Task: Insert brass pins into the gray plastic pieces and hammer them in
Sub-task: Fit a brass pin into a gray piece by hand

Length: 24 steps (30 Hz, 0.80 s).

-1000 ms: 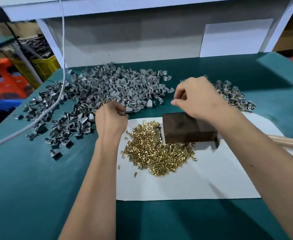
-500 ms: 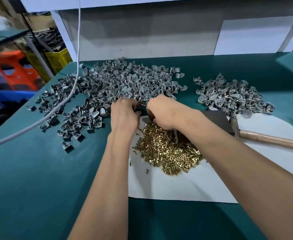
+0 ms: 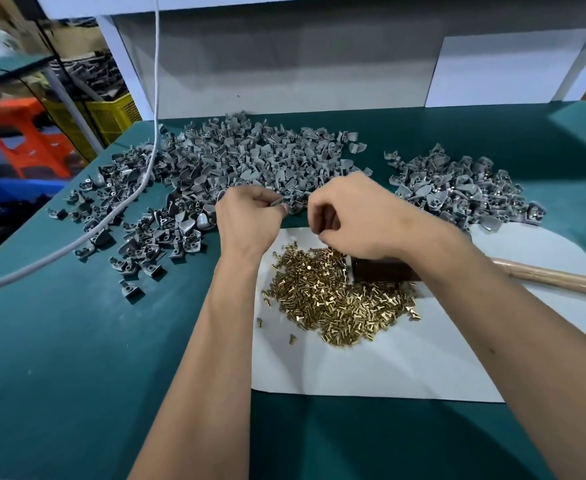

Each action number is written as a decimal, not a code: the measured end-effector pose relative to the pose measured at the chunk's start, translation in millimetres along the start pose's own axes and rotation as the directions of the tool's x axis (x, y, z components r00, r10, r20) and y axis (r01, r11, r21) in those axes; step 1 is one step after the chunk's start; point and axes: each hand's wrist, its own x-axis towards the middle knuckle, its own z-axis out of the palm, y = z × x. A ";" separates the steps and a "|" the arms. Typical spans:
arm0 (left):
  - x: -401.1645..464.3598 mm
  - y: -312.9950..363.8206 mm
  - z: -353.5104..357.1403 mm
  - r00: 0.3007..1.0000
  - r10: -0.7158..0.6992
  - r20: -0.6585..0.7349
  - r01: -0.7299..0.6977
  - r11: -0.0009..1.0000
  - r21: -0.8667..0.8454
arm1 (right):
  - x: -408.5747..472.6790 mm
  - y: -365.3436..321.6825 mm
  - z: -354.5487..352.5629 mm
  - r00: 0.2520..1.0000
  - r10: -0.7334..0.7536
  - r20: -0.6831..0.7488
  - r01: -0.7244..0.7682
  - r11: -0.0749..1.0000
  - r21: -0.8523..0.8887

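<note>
Where the green table (image 3: 76, 393) meets a white back panel, a big heap of gray plastic pieces (image 3: 243, 157) spreads across its far left, and a smaller gray pile (image 3: 457, 192) lies far right. Nearer, a white sheet (image 3: 405, 368) carries a mound of brass pins (image 3: 336, 299), a dark block (image 3: 381, 270) and a wooden handle (image 3: 554, 280). Both hands meet above the sheet's far edge. The left hand (image 3: 246, 223) pinches one gray piece (image 3: 279, 202). The right hand (image 3: 353, 220) is curled; its contents are hidden.
</note>
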 end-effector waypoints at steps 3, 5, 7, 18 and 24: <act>-11.3 14.8 12.0 0.990 -0.062 0.127 0.097 0.952 -0.291 | -24.6 14.9 -5.5 0.990 0.025 -0.139 -0.004 0.989 0.147; -24.9 29.0 23.5 0.974 -0.024 0.226 0.132 0.869 -0.478 | -41.6 27.9 -5.3 0.973 0.066 -0.219 -0.015 0.973 0.230; -37.3 39.7 34.7 0.960 0.050 0.277 0.118 0.822 -0.557 | -57.0 40.6 -4.8 0.949 0.112 -0.294 -0.022 0.956 0.294; -65.2 48.6 57.0 0.895 0.187 0.404 0.189 0.662 -0.725 | -83.0 61.4 9.6 0.775 0.256 -0.577 -0.034 0.930 0.367; -63.7 46.1 54.0 0.884 0.240 0.401 0.148 0.671 -0.727 | -80.8 62.0 11.6 0.748 0.298 -0.593 -0.029 0.908 0.418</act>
